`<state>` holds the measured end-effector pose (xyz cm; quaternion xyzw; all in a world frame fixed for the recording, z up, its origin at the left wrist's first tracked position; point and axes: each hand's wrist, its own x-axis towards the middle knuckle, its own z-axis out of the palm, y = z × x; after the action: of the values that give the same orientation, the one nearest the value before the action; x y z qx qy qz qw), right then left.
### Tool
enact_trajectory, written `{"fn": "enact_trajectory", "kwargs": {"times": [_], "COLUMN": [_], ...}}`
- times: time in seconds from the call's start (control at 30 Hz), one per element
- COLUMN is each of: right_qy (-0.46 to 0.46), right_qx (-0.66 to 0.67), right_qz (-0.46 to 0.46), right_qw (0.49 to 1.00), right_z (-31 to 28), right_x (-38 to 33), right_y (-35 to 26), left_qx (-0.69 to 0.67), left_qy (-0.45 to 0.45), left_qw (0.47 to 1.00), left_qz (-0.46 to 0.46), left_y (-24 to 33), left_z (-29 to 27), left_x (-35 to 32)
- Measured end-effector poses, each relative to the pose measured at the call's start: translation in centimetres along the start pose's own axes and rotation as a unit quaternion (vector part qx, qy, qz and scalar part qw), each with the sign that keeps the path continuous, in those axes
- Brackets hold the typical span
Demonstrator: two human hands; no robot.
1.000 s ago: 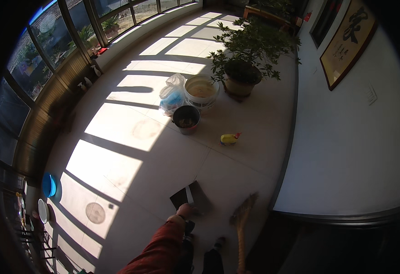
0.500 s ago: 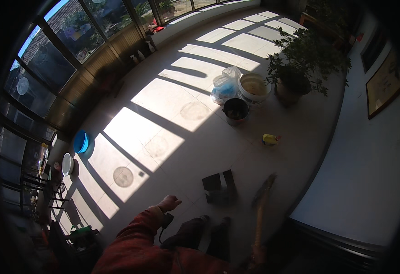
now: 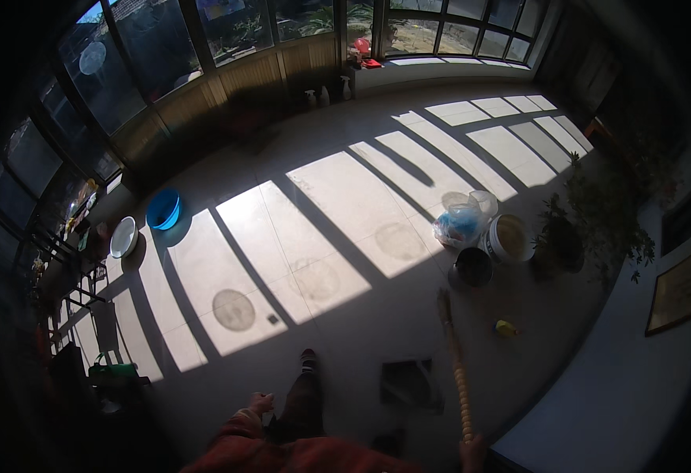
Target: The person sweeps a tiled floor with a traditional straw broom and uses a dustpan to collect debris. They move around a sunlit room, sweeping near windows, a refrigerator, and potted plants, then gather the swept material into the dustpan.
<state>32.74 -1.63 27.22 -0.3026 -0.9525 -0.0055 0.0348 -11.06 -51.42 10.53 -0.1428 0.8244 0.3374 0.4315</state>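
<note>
My right hand, at the lower edge, is closed round the ribbed, pale handle of a broom. The broom slants away from me, its dark brush end near the black bucket; whether it touches the floor I cannot tell. Left of the broom lies a dark, square dustpan on the tiles. My left hand hangs by my leg with its fingers curled in, and nothing shows in it. A red sleeve covers that arm. One of my feet is in front of me on the floor.
Beyond the broom stand a white bucket, plastic bags and a potted plant. A yellow bottle lies to the right. At left are a blue basin, a white basin and a stool. A white wall bounds the right side.
My view has turned right, and one foot has stepped forward. The broom's brush end now reaches farther out, toward the black bucket. My left hand has dropped closer to my body.
</note>
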Motion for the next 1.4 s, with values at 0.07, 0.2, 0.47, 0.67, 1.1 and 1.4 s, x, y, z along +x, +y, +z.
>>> {"fn": "enact_trajectory", "kwargs": {"times": [0.07,0.2,0.47,0.67,1.1,1.4], "right_qy": [-0.266,-0.345,-0.395,-0.343,-0.344,-0.316], "right_qx": [0.148,0.422,0.713,0.479,0.159,0.173], "right_qz": [0.352,0.425,0.382,0.217,-0.078,-0.211], "right_qw": [0.885,0.723,0.435,0.778,0.922,0.909], "right_z": [-0.2,-0.7,0.5,5.0,16.2,18.2], "right_x": [7.3,23.0,43.0,54.0,91.8,108.8], "right_y": [-5.5,-18.7,-33.1,-37.3,-48.4,-69.1], "left_qx": [-0.176,-0.111,-0.320,-0.463,-0.423,-0.273], "left_qy": [0.036,0.027,0.160,0.032,0.194,0.067], "left_qw": [0.982,0.993,0.934,0.878,0.876,0.921], "left_qz": [-0.053,0.000,0.018,-0.122,-0.127,-0.270], "left_y": [2.8,9.8,16.8,17.5,30.2,40.8], "left_z": [-5.5,-17.8,-27.3,-21.1,-31.0,-33.1], "left_x": [1.8,4.8,9.4,13.5,21.2,31.6]}}
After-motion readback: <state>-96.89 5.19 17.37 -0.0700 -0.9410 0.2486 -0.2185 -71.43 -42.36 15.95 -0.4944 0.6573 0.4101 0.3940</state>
